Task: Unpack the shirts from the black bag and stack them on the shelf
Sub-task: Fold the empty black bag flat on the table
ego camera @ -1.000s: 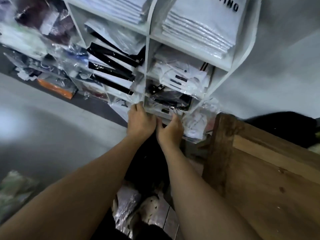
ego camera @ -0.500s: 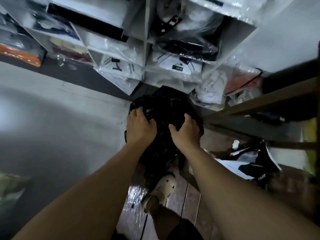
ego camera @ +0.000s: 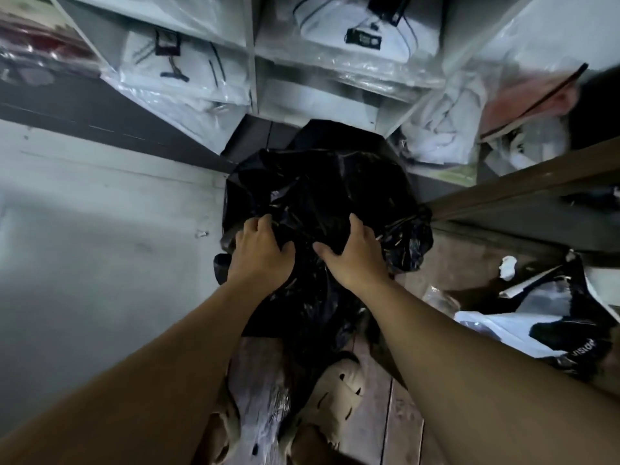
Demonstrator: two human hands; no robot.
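Observation:
A crumpled black plastic bag (ego camera: 322, 196) stands on the floor below the white shelf unit (ego camera: 251, 62). My left hand (ego camera: 261, 253) grips the bag's left side with curled fingers. On the right side of its top, my right hand (ego camera: 355, 256) clutches a fold of the plastic. White shirts in clear wrappers (ego camera: 355, 31) lie in the lowest shelf compartments. What is inside the bag stays hidden.
A wooden bench edge (ego camera: 523, 186) runs along the right. Loose plastic bags and packaging (ego camera: 536, 327) lie on the floor at right. More wrapped garments (ego camera: 443, 135) are piled beside the shelf. My sandalled foot (ego camera: 335, 394) stands on wooden boards just below the bag.
My hands left the shelf's lower compartment and dropped to the black bag, where they now hold it. The view tilted down toward the floor.

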